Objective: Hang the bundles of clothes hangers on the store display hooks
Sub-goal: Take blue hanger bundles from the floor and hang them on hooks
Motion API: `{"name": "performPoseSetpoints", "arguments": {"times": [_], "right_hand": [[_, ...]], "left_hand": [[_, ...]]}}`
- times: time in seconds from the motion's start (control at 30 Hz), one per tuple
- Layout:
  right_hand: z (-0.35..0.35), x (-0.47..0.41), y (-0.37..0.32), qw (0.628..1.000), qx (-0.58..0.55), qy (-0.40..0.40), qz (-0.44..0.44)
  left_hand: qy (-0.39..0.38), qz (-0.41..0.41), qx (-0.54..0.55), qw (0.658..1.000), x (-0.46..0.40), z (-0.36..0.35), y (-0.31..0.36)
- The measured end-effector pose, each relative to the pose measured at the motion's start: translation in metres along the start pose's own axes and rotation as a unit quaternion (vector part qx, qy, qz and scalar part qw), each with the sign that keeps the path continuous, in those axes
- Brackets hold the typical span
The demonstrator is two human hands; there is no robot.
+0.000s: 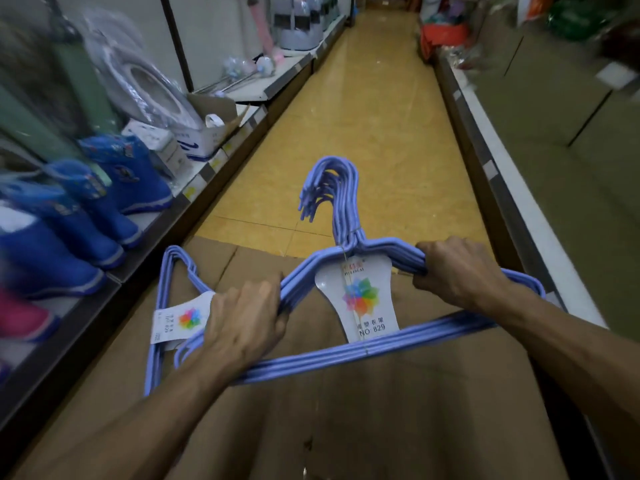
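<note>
Store aisle; hanger bundle (pixel 346 258) between both gripping hands (pixel 242 320).

a shop: a narrow aisle with a yellow tiled floor (pixel 363 109) runs between long display shelves (pixel 221 157), stocked with blue rubber boots (pixel 79 216), wrapped goods and price labels (pixel 189 192) along the shelf edge.
</note>
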State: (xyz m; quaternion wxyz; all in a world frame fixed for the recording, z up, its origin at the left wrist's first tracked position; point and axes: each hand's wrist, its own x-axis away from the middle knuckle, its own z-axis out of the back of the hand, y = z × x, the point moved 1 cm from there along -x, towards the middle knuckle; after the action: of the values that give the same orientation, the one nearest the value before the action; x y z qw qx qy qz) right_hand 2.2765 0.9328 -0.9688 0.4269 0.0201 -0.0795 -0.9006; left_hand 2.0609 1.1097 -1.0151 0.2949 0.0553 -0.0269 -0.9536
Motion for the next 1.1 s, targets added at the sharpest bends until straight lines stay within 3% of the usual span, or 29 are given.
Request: {"name": "performPoseSetpoints", "arguments": {"times": [0.13, 0.63, 0.87, 1.1], "right_hand": [[0.1, 0.02, -0.007, 1.0, -0.011, 0.005, 0.001], [0.547, 0.07, -0.007, 0.991, -0.011, 0.126, 0.039], [0.678, 0.102, -0.005, 0.981, -0.098, 0.167, -0.011], [0.78, 0.145, 0.0, 0.977, -0.091, 0.188, -0.031]], "left_hand": [[-0.008, 0.019, -0.009, 1.0, 0.011, 0.107, -0.005], [0.089, 0.053, -0.047, 0.994, 0.029, 0.562, -0.029], [0.135, 0.027, -0.092, 0.986, 0.044, 0.719, -0.028], [0.147, 0.022, -0.099, 0.984, 0.072, 0.825, -0.019]]}}
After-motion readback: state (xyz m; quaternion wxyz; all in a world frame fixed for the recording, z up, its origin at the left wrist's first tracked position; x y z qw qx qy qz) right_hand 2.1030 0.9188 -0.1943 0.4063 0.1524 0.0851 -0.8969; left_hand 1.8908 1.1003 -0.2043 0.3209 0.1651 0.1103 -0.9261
